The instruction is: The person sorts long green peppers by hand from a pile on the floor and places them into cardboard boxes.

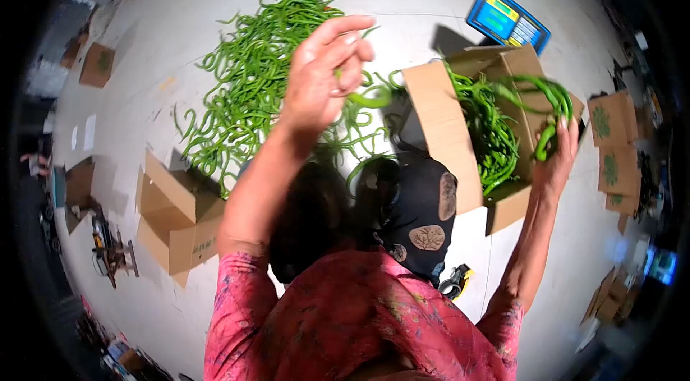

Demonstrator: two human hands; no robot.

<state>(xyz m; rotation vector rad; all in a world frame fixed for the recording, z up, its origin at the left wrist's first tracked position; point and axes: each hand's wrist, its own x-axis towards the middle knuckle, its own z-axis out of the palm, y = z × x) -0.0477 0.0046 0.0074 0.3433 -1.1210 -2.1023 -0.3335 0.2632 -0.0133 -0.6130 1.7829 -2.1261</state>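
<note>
A large heap of long green peppers [266,57] lies on the floor ahead and to the left. My left hand [327,68] is raised over the heap's right side, its fingers curled round a green pepper [372,98]. At the right, a cardboard box [443,136] stands with its flaps up, partly filled with green peppers [489,129]. By the box's right edge my right hand [559,154] grips a bunch of long peppers [550,97], which arches over the opening.
Behind the box stands a scale with a blue display [508,16]. An open carton [176,216] is at the left, near my knees. A tape dispenser [456,282] lies by my right leg. More cartons [614,118] stand at the far right.
</note>
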